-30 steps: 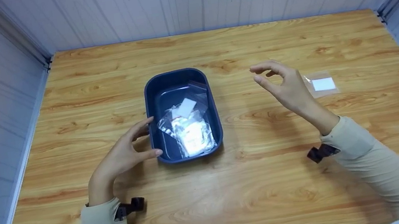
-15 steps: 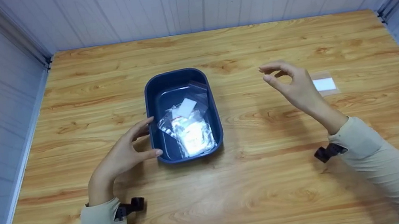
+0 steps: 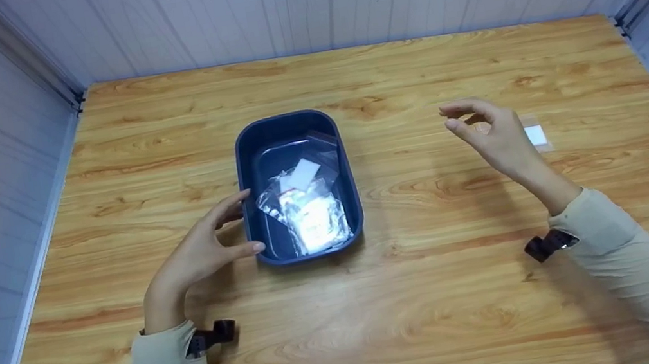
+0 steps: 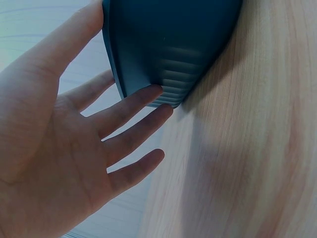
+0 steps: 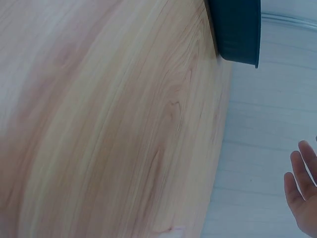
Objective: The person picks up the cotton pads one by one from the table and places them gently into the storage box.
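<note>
A dark blue plastic bin [image 3: 289,124] with rounded corners stands left of the table's middle. Inside lie several clear plastic bags [image 3: 317,228], one with a white card [image 3: 302,175]. My left hand [image 3: 198,247] rests at the bin's left side, thumb and index fingertips on the rim. In the left wrist view its other fingers [image 4: 133,139] spread out straight beside the bin's ribbed wall. My right hand [image 3: 504,144] hovers over the table, fingers loosely bent and holding nothing. Partly hidden behind it lies a clear bag with a white card [image 3: 536,136].
The wood-grain table [image 3: 424,316] is bounded by pale panel walls [image 3: 296,4] at the back and both sides. Small black cameras [image 3: 224,331] stick out from both sleeve cuffs. Bare wood lies between the bin and my right hand.
My right hand has drifted to the right, over toward the bag with the white card, and now covers more of it. My left hand and the bin stay as they were.
</note>
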Tool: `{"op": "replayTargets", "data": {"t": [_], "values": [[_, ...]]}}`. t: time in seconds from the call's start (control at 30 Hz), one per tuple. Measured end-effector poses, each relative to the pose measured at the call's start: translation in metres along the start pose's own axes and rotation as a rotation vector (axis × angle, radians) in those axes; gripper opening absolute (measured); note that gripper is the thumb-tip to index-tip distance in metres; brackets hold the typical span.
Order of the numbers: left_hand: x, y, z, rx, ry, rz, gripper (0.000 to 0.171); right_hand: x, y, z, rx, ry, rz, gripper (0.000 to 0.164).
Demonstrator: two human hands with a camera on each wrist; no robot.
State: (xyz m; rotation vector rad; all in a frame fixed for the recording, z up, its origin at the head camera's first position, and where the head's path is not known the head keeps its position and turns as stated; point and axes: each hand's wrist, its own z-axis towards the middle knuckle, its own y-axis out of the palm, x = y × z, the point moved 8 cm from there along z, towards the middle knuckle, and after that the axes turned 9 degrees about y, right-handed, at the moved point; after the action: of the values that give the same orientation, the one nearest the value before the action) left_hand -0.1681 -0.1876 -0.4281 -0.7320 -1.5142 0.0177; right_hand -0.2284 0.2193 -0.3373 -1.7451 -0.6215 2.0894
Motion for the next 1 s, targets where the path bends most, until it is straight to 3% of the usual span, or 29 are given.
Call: {"op": "replayTargets", "data": {"t": [0.13, 0.3, 0.63, 0.9, 1.0], "values": [[0.000, 0.000, -0.001, -0.001, -0.011, -0.015, 0.087, 0.028, -0.006, 0.006, -0.005, 0.035, -0.007, 0.029], [0.000, -0.001, -0.001, -0.003, -0.003, -0.027, 0.088, 0.045, -0.016, 0.009, -0.008, 0.063, -0.034, 0.033], [0.001, -0.001, -0.002, 0.002, 0.007, -0.017, 0.088, 0.068, -0.028, 0.012, -0.017, 0.062, -0.069, 0.032], [-0.001, -0.001, -0.002, 0.000, -0.008, -0.004, 0.089, 0.055, -0.030, 0.004, -0.059, 0.075, -0.091, 0.031], [-0.002, -0.002, -0.003, 0.001, -0.014, -0.005, 0.090, 0.068, -0.032, 0.006, -0.065, 0.076, -0.107, 0.031]]}}
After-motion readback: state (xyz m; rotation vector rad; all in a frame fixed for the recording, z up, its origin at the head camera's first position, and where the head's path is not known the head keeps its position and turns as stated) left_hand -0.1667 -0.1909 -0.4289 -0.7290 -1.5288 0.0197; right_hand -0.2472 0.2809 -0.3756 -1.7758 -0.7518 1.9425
